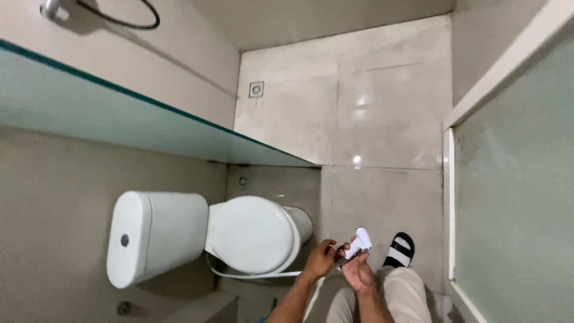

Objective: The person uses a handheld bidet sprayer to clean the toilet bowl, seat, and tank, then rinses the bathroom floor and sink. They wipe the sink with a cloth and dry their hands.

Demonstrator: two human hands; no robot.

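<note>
Beside the closed toilet (pixel 254 234), my right hand (pixel 359 270) grips the white spray head (pixel 359 243) — nozzle pointing up-right — left hand (pixel 321 259) pinching its hose (pixel 251 274) end.

A white toilet (pixel 239 236) with closed lid, a floor drain (pixel 256 89), and a glass partition (pixel 119 113).

No packages, labels, signs or screens are to be seen anywhere in this view.
</note>
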